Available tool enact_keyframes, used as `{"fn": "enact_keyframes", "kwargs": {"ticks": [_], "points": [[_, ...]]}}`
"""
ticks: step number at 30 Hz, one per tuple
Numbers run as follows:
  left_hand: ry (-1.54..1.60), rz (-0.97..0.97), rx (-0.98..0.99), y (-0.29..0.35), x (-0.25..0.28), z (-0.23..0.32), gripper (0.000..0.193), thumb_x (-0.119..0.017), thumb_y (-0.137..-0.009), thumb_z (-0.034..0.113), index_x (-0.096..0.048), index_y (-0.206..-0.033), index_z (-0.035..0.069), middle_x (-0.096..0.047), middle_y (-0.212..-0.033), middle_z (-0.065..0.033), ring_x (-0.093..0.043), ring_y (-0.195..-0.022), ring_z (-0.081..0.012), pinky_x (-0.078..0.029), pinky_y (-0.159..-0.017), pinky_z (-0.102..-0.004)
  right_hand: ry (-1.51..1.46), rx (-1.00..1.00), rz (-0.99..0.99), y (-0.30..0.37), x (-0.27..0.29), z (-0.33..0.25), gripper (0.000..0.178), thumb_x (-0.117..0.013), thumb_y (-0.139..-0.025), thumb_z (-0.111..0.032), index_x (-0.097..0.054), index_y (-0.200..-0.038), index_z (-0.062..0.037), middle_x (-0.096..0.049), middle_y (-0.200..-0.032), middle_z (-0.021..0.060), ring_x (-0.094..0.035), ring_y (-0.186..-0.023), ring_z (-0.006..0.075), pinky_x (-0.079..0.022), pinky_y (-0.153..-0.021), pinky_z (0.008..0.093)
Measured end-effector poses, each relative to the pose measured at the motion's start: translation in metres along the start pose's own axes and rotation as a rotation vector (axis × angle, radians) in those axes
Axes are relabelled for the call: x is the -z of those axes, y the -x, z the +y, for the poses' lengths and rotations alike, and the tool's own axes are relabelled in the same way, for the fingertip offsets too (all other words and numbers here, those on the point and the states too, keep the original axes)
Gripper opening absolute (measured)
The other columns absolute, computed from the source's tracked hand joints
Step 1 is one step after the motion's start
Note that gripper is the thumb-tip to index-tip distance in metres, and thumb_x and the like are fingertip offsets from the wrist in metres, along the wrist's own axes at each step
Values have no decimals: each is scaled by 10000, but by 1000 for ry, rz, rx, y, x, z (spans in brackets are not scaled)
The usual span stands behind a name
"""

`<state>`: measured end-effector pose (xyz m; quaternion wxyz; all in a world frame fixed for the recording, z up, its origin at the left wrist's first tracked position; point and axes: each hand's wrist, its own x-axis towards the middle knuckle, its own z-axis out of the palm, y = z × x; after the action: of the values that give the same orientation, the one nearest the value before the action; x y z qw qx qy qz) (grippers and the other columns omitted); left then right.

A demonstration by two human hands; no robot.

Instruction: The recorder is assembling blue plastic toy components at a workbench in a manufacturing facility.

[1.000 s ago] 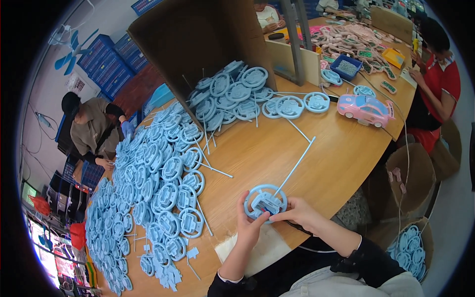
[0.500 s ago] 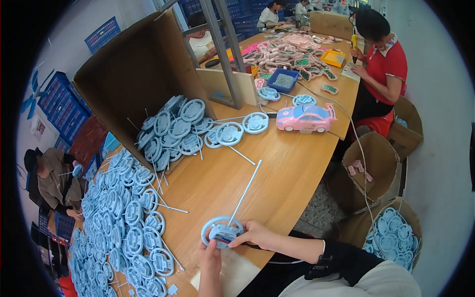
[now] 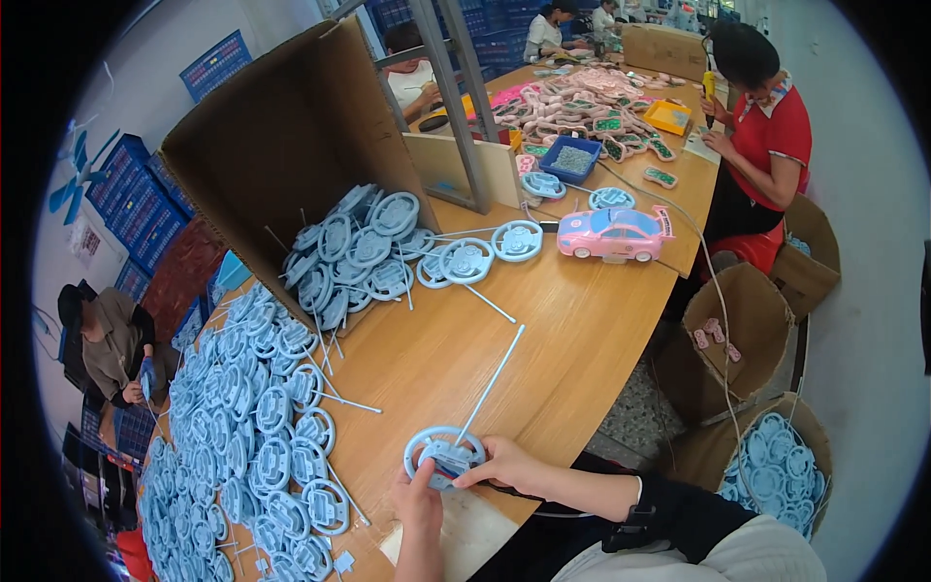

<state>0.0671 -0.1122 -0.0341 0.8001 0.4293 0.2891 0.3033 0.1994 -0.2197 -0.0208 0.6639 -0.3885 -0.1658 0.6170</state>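
Note:
A light-blue toy steering wheel (image 3: 445, 448) is held between my two hands above the front edge of the wooden table. A thin blue rod (image 3: 493, 380) sticks up from it, leaning away to the right. My left hand (image 3: 420, 493) grips its near left rim, thumb on the middle part. My right hand (image 3: 506, 468) holds it from the right, thumb and fingers pressed at the centre housing. Something dark and red shows under my fingers, too covered to make out. A pale sheet (image 3: 465, 533) lies on the table below my hands.
Heaped blue steering wheels (image 3: 262, 427) cover the left side; more fill a tipped cardboard box (image 3: 281, 126). Farther off are a pink toy car (image 3: 611, 235), a blue tray (image 3: 570, 160) and pink controller-like parts (image 3: 572, 112). Cardboard boxes (image 3: 742, 330) stand right. A red-shirted person (image 3: 776, 136) works there.
The whole view has shifted slightly, moving the scene a little right and down. My hands keep the same hold on the steering wheel. The person at far left has lowered a blue piece.

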Motion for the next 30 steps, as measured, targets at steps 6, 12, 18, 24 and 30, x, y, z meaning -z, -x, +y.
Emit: {"fn": "enact_keyframes", "kwargs": {"ticks": [6, 12, 18, 24, 30], "points": [[71, -65, 17, 2, -7, 2, 357, -585, -781, 85, -476, -1101, -30, -565, -1009, -108, -544, -929, -194, -422, -827, -333, 30, 24, -5, -9, 9, 6, 316, -737, -608, -30, -576, -880, -21, -603, -819, 39, -546, -667, 85, -395, -533, 191], [120, -16, 16, 3, -14, 5, 312, -576, -795, 108, -490, -1069, -15, -567, -995, -90, -543, -927, -191, -412, -840, -331, 60, 60, 1, -12, 6, 9, 360, -718, -638, -18, -551, -956, 6, -599, -870, 65, -567, -774, 109, -455, -649, 209], [-7, -31, -23, 2, -7, 2, 316, -562, -812, 180, -474, -1060, 5, -563, -990, -84, -540, -928, -189, -413, -827, -344, 42, 27, -1, -8, 3, 6, 347, -719, -631, -15, -562, -938, 23, -603, -887, 74, -573, -803, 119, -463, -710, 237], [108, -29, 24, 1, -13, 2, 303, -585, -786, 115, -499, -1040, -24, -576, -963, -92, -544, -895, -184, -413, -815, -316, 137, 21, 23, -14, 11, 9, 368, -717, -634, -12, -545, -958, 13, -597, -891, 72, -575, -782, 121, -470, -673, 231], [39, 8, -31, 6, -4, 6, 293, -590, -784, 111, -513, -1035, -20, -586, -946, -92, -555, -884, -184, -419, -808, -315, 110, 24, -34, -19, 5, 12, 327, -728, -624, -38, -574, -908, 10, -608, -843, 70, -577, -766, 123, -464, -690, 248]]}}
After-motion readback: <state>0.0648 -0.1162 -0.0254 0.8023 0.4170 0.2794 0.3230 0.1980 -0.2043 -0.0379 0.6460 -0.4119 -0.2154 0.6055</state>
